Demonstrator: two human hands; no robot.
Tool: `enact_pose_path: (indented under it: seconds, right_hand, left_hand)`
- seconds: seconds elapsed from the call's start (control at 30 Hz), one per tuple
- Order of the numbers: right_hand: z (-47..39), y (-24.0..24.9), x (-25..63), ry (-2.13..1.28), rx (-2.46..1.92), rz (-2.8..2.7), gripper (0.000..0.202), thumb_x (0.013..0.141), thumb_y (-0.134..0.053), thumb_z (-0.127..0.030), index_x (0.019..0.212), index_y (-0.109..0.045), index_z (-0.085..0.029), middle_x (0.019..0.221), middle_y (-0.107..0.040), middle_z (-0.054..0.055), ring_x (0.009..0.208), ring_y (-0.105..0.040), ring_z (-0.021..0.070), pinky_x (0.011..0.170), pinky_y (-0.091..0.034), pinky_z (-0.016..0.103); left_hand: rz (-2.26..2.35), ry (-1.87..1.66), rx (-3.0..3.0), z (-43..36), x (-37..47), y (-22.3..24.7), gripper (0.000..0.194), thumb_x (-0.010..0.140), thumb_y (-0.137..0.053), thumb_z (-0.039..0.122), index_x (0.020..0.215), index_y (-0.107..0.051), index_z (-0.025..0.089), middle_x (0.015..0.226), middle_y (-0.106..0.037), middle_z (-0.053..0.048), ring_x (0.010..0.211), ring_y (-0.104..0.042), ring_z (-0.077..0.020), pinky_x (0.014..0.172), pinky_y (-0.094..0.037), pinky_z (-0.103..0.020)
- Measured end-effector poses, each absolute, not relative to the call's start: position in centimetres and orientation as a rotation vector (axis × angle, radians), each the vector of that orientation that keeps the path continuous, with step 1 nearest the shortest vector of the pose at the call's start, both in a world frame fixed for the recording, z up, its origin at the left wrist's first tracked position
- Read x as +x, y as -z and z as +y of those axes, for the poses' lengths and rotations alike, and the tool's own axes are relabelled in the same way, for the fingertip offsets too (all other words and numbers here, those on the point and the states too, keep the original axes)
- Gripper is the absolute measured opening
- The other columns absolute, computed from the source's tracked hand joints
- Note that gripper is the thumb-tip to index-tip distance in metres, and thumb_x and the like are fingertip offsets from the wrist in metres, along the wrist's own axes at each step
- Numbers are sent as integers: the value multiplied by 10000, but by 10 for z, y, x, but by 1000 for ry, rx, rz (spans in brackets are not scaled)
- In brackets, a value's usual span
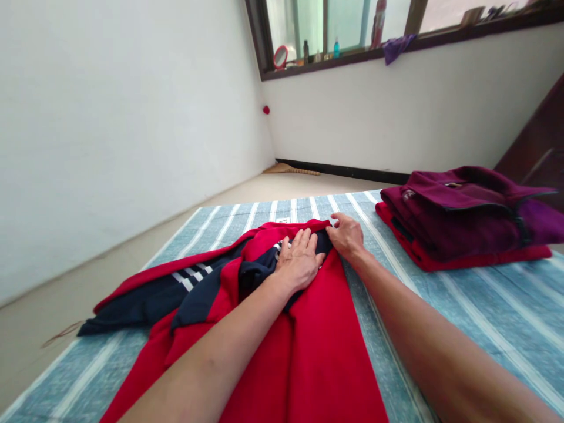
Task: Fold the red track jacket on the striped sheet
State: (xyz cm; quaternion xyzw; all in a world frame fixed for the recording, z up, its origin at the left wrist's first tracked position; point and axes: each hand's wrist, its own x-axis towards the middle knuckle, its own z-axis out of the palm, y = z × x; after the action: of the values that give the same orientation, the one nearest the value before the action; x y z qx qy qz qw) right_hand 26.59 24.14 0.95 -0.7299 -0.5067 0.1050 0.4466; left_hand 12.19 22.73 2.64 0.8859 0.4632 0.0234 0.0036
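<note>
A red and navy jacket (326, 335) with white stripes lies spread on the bed, one sleeve (154, 294) stretched out to the left. My left hand (299, 261) rests flat on the navy part near the jacket's far end, fingers extended. At the far right corner of the jacket, my right hand (346, 235) has its thumb and fingers bent around the red edge, pinching the cloth. My left forearm covers part of the jacket's middle.
Folded purple clothing (462, 217) lies on a folded red garment (484, 258) to the right. The striped blue sheet (476, 317) covers the bed. A broom (291, 169) lies on the floor by the wall. Bottles and a round mirror (281, 57) stand on the windowsill.
</note>
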Motion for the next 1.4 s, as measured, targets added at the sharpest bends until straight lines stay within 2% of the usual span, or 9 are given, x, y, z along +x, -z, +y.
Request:
enact_pose_path:
  seconds: [0.07, 0.17, 0.43, 0.63, 0.77, 0.9, 1.13, 1.3, 1.4]
  right_hand:
    - [237, -16, 260, -151, -1768, -1332, 292, 790, -503, -199, 1057, -620, -207, 997, -638, 68, 917, -571, 215, 810, -403, 308]
    - [232, -21, 248, -80, -1657, -1587, 247, 841, -417, -178, 967, -628, -208, 980, -624, 73, 922, -551, 208, 801, -393, 288]
    - [229, -1, 237, -275, -1555, -1669, 199, 837, -446, -166, 805, -637, -209, 901, -641, 53, 864, -558, 178, 800, -405, 265]
    - [239, -1, 261, -319, -1468, -1314, 318, 868, -338, -234, 992, -623, -165, 932, -671, 65, 871, -620, 166, 801, -464, 274]
    - [244, -1, 278, -364, -1415, -1186, 358, 838, -309, -226, 1034, -585, -110, 821, -679, 77, 734, -657, 161, 673, -512, 265]
    - [243, -1, 274, -353, -1369, -1261, 328, 853, -323, -237, 1020, -586, -134, 757, -675, 41, 679, -645, 154, 641, -514, 269]
    - [228, 2, 251, -200, -1448, -1714, 242, 790, -430, -102, 871, -637, -196, 957, -636, 55, 937, -551, 195, 852, -425, 310]
    - [222, 0, 250, -105, -1566, -1925, 307, 834, -359, -73, 948, -614, -200, 1026, -592, 62, 1000, -488, 203, 867, -395, 313]
    - [221, -2, 250, -70, -1622, -1992, 291, 861, -352, -97, 974, -598, -205, 1043, -576, 59, 1021, -469, 200, 871, -386, 307]
  left_hand:
    - [1455, -118, 2748, 229, 118, -18, 524, 921, -342, 417, 1393, -345, 189, 1515, -257, -119, 1408, -159, -253, 1116, -98, -539]
    - [1426, -144, 2717, 228, 116, -18, 547, 919, -330, 446, 1412, -307, 211, 1519, -254, -102, 1409, -155, -239, 1120, -97, -529]
    - [1430, -169, 2670, 227, 117, -21, 553, 919, -316, 395, 1431, -269, 194, 1527, -237, -75, 1408, -167, -215, 1137, -78, -495]
    - [1504, -197, 2650, 229, 116, -19, 560, 898, -384, 447, 1391, -339, 186, 1523, -245, -99, 1413, -142, -227, 1142, -102, -454]
    - [1505, -219, 2693, 234, 114, -20, 487, 907, -402, 395, 1349, -402, 189, 1474, -354, -101, 1375, -264, -238, 1121, -190, -452]
    - [1412, -385, 2864, 241, 108, -19, 367, 915, -409, 299, 1250, -500, 181, 1366, -497, -104, 1289, -408, -223, 1074, -300, -411]
    - [1313, -412, 2952, 249, 103, -19, 332, 905, -418, 203, 1216, -518, 146, 1304, -550, -113, 1229, -476, -216, 1043, -358, -375]
    - [1377, -437, 2955, 247, 106, -25, 288, 894, -404, 150, 1138, -556, 149, 1231, -589, -125, 1163, -532, -227, 995, -414, -379]
    - [1375, -451, 2969, 227, 107, -29, 284, 875, -404, 120, 1109, -565, 136, 1237, -578, -137, 1183, -517, -222, 1033, -383, -370]
